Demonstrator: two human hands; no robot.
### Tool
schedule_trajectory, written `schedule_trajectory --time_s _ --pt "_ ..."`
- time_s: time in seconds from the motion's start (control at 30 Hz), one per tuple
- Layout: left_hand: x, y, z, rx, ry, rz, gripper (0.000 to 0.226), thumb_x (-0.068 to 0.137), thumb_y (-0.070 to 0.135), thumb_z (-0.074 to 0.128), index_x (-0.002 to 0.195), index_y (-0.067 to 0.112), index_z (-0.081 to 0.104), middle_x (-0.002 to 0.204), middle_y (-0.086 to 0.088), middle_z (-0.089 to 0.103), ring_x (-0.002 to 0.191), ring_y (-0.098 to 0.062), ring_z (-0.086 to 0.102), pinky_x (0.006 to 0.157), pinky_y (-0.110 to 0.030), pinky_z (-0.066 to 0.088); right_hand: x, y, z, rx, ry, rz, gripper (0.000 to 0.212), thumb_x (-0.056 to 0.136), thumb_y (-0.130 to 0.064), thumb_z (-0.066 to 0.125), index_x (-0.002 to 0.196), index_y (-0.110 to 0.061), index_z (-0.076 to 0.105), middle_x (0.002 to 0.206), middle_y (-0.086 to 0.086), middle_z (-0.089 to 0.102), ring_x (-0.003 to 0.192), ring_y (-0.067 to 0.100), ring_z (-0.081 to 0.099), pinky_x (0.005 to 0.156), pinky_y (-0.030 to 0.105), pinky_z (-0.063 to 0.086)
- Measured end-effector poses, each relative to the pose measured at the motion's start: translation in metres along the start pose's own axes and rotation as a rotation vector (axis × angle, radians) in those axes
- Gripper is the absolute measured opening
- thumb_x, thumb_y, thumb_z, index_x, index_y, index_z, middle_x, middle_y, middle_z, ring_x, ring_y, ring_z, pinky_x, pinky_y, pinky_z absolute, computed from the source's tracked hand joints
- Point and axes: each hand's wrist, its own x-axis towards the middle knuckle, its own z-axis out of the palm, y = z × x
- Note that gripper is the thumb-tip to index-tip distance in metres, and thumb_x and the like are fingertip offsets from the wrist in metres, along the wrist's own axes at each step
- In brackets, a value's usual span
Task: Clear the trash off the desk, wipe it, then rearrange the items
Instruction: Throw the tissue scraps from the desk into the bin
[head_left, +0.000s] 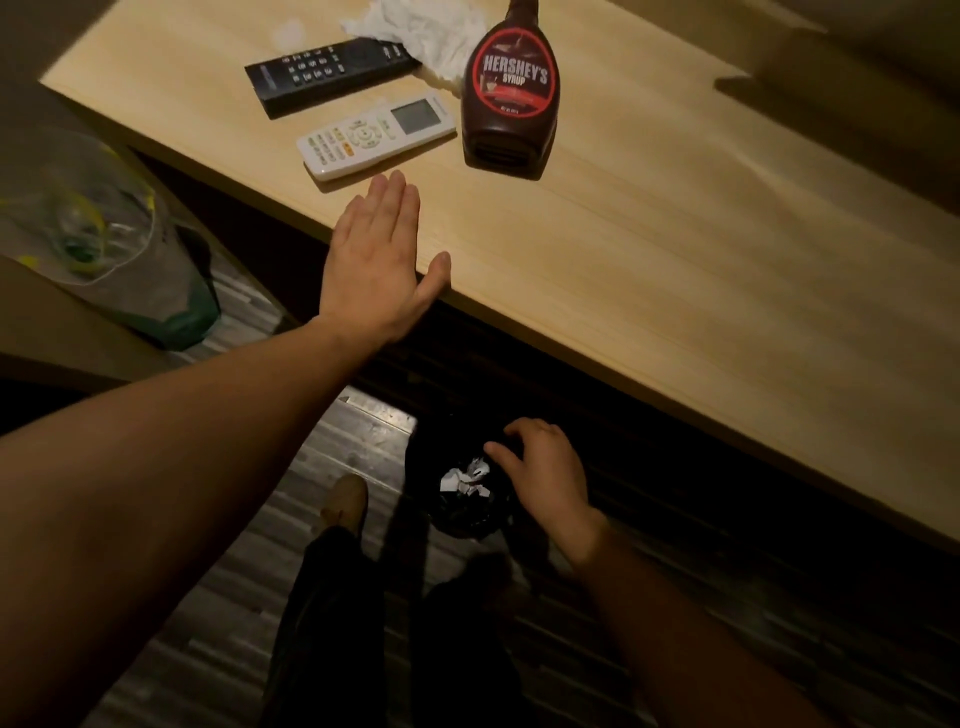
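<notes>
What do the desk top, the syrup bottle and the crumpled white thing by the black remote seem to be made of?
Desk top: pale wood or wood-look laminate, matte; fine straight grain lines show. Hershey's syrup bottle: probably plastic, dark brown and glossy; light glints on its smooth shoulder. Crumpled tissue: thin white paper, with soft irregular creases; possibly a napkin.

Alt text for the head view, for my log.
A person's left hand, flat with straight fingers, is at the near edge of a wooden desk while the right hand hangs over a dark bin containing paper scraps. On the desk are a black remote, a white remote, a syrup bottle and crumpled tissue.
</notes>
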Motion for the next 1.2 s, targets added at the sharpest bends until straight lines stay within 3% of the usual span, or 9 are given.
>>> schedule_trajectory --time_s 0.27,0.4,0.63,0.9,0.97,1.1,1.2 --pt "0.004 0.005 -0.026 -0.015 -0.183 -0.017 0.084 0.103 0.061 0.027 0.163 0.003 0.020 0.171 -0.020 0.019 0.160 -0.033 0.014 0.130 -0.047 0.014 -0.012 -0.062 -0.090 0.044 0.111 -0.170 0.042 0.099 -0.050 0.061 0.126 -0.019 0.066 0.117 -0.003 0.067 0.108 0.017 0.062 0.084 0.029 0.050" --pt "0.005 0.008 -0.032 -0.012 -0.210 -0.050 0.085 0.101 0.063 0.023 0.163 0.004 0.019 0.172 -0.019 0.019 0.160 -0.033 0.014 0.130 -0.047 0.015 0.001 -0.088 -0.136 0.058 0.192 -0.251 0.037 0.098 -0.050 0.062 0.118 -0.019 0.068 0.108 -0.004 0.067 0.098 0.014 0.062 0.081 0.032 0.052" --pt "0.004 0.023 -0.019 -0.067 -0.176 -0.177 0.087 0.103 0.070 0.016 0.167 0.010 0.009 0.176 -0.010 0.003 0.162 -0.023 -0.004 0.129 -0.042 -0.004 0.090 -0.142 -0.210 0.091 0.268 -0.277 0.038 0.095 -0.045 0.069 0.123 -0.021 0.066 0.117 -0.002 0.068 0.103 0.015 0.062 0.089 0.040 0.057" --pt "0.004 0.017 0.002 -0.076 -0.059 -0.162 0.082 0.101 0.063 0.025 0.161 0.007 0.031 0.170 -0.013 0.028 0.159 -0.027 0.019 0.128 -0.044 0.009 0.213 -0.207 -0.233 -0.101 0.330 -0.331 0.053 0.091 -0.056 0.069 0.130 -0.022 0.062 0.124 0.000 0.068 0.114 0.025 0.060 0.099 0.044 0.045" --pt "0.004 0.016 0.007 -0.078 -0.024 -0.154 0.081 0.100 0.060 0.031 0.159 0.005 0.038 0.167 -0.015 0.034 0.157 -0.029 0.025 0.127 -0.046 0.014 0.239 -0.219 -0.230 -0.194 0.295 -0.357 0.062 0.090 -0.061 0.067 0.138 -0.022 0.058 0.132 0.000 0.067 0.121 0.025 0.059 0.101 0.044 0.037" --pt "0.005 0.015 0.012 -0.062 0.028 -0.156 0.078 0.097 0.057 0.037 0.156 0.004 0.043 0.164 -0.015 0.040 0.154 -0.030 0.031 0.125 -0.042 0.011 0.273 -0.233 -0.228 -0.355 0.168 -0.363 0.083 0.087 -0.065 0.069 0.154 -0.027 0.040 0.151 0.001 0.053 0.134 0.028 0.052 0.106 0.051 0.033" --pt "0.005 0.014 0.015 -0.057 0.081 -0.153 0.077 0.095 0.054 0.042 0.152 0.002 0.048 0.160 -0.017 0.045 0.150 -0.032 0.038 0.122 -0.044 0.014 0.288 -0.235 -0.232 -0.462 0.113 -0.346 0.069 0.088 -0.058 0.071 0.145 -0.028 0.047 0.137 0.005 0.061 0.122 0.030 0.057 0.108 0.052 0.032"
